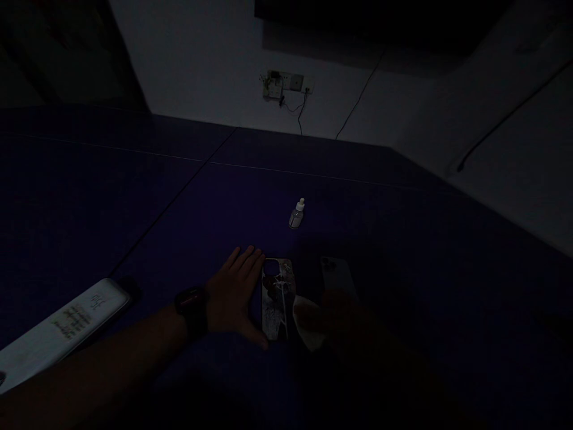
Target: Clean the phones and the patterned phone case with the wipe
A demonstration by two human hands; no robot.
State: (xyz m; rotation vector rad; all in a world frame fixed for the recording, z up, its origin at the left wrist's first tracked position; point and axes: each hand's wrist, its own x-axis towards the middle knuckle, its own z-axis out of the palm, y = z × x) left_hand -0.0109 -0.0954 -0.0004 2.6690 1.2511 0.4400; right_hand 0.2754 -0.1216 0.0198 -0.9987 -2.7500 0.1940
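Note:
A patterned phone case (pixel 276 304) with a camera cut-out lies flat on the dark blue surface. My left hand (pixel 237 292), a watch on its wrist, rests with fingers stretched along the case's left edge. On the other side, my right hand (pixel 329 316) is closed on a white cloth (pixel 312 334) at the case's right edge; deep shadow hides most of its fingers. Just beyond that hand lies a phone (pixel 339 275), back up, partly covered by the hand. A small clear dropper bottle (pixel 296 216) with a white top stands farther off.
At the left lies a long white device (pixel 67 334) with printed text. Wall sockets (pixel 289 82) with plugged-in cables are at the back, below a dark panel (pixel 376 24). The room is very dim. Thin seams cross the blue surface (pixel 188 227).

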